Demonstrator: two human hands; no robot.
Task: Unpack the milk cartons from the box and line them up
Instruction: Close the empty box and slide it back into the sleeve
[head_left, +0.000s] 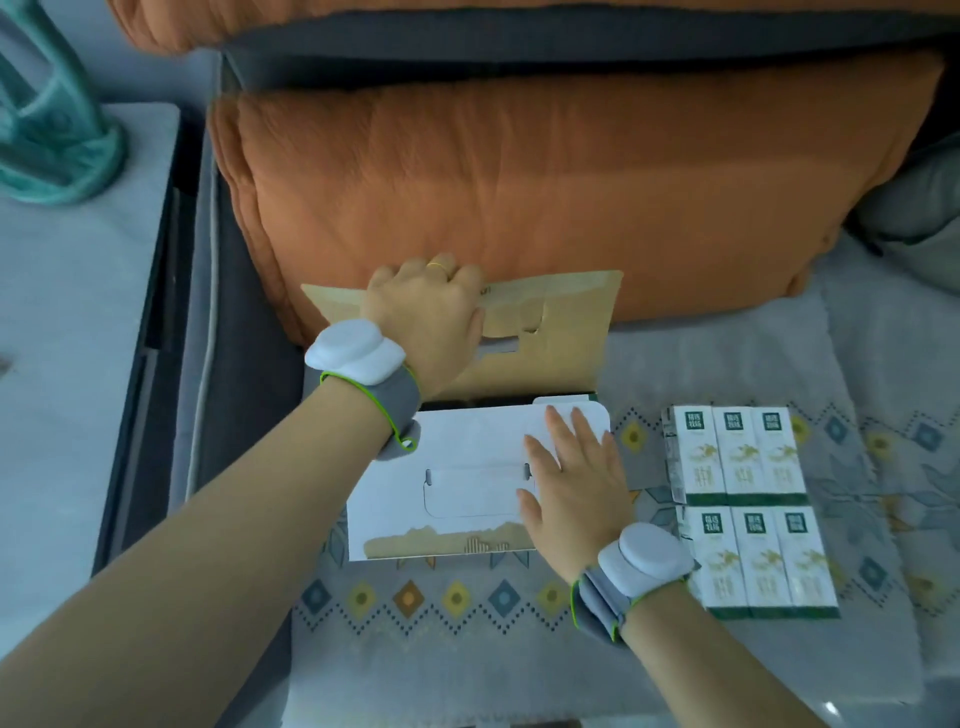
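Head view: a white box sits in the middle of the frame on a patterned cloth that covers a sofa seat. Its brown flap stands raised at the back, leaning toward the orange cushion that fills the upper middle of the frame.

The left hand comes in from the lower left and its fingers are curled closed over the top edge of the flap, with a yellow ring on one finger. The right hand lies flat with fingers straight and slightly spread, palm down on the white front panel at the right end of the box, gripping nothing. Both wrists carry grey bands with white round units.

The milk cartons lie right of the box, just beside it, on the cloth: six of them, white with green tops and bottoms, in two rows of three, sides touching. The near row is partly hidden by the right wrist.

In the upper left of the frame a teal stand rests on a pale grey table. A grey pillow shows at the right edge.
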